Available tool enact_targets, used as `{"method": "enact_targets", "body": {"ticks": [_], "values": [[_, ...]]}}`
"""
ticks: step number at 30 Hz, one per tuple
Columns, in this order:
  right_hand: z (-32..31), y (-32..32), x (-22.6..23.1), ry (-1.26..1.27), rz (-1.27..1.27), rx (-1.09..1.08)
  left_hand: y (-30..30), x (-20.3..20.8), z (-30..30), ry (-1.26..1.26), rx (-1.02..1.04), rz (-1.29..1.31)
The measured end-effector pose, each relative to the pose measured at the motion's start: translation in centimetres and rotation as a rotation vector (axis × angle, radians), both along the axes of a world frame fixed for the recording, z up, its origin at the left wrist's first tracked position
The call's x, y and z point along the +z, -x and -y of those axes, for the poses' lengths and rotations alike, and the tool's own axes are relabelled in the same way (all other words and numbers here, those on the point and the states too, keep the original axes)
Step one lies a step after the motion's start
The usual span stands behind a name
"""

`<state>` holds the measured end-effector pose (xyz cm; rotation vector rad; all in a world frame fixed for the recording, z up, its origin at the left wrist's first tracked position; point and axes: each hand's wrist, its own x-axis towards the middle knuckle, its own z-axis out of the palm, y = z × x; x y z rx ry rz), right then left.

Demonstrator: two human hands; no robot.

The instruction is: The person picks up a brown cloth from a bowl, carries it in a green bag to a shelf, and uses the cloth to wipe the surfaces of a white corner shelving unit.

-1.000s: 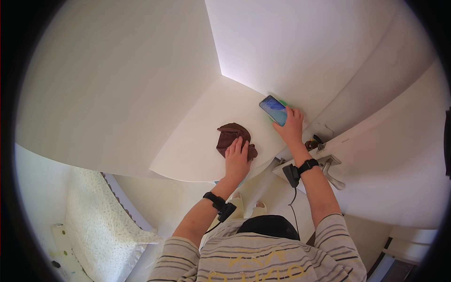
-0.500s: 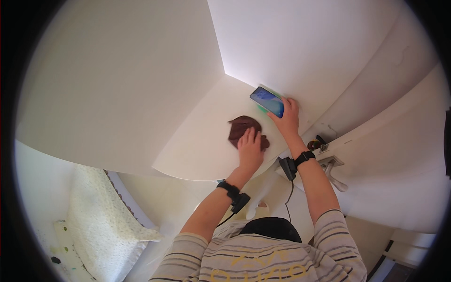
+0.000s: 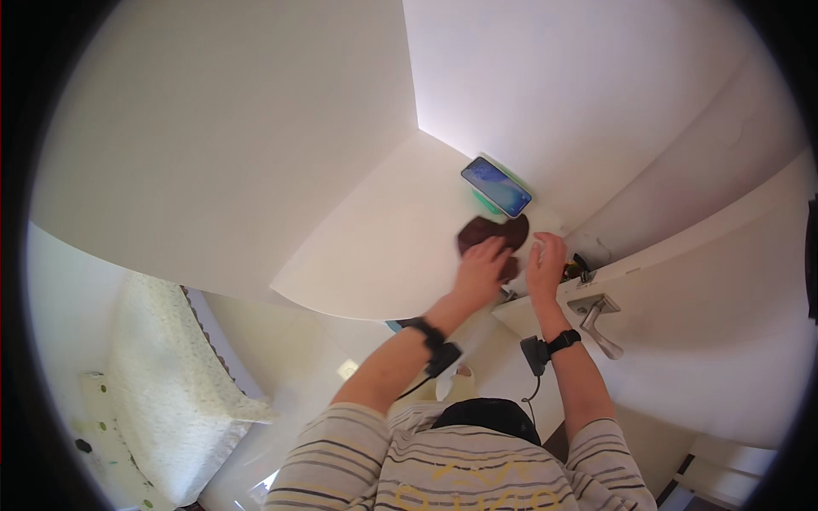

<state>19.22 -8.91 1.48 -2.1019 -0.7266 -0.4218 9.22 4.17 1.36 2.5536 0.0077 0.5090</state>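
Note:
A dark brown cloth [image 3: 488, 232], crumpled and soft-looking, lies on the white corner shelf just in front of the phone. My left hand [image 3: 483, 271] is on it, the fingers closed over its near side and slightly blurred. Close by on the right is my right hand [image 3: 545, 266], holding nothing, its fingers apart and a little bent. A phone [image 3: 497, 186] with a lit blue screen leans on a green stand [image 3: 487, 202] against the back wall. Neither hand touches the phone.
The white shelf [image 3: 366, 255] has a curved front edge and meets two tall white panels. To the right is a white door [image 3: 682, 315] with a metal handle [image 3: 598, 322]. A pale patterned cover [image 3: 175, 383] drapes something at lower left. Both wrists wear black straps with cables.
My right hand has let go of the phone and come down nearer to me. My left hand has moved right, and the brown cloth with it, closer to the phone.

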Motion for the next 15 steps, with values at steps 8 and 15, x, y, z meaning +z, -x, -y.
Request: {"method": "enact_targets", "body": {"ticks": [8, 15], "values": [[-5.3, 3.7, -0.4, 0.054, 0.083, 0.259, 9.3, 0.5, -10.1, -0.195, 0.496, -0.197], [-6.5, 4.1, -1.6, 0.081, 0.094, 0.144, -3.1, -0.9, -12.1, -0.268, 0.280, -0.051]]}}
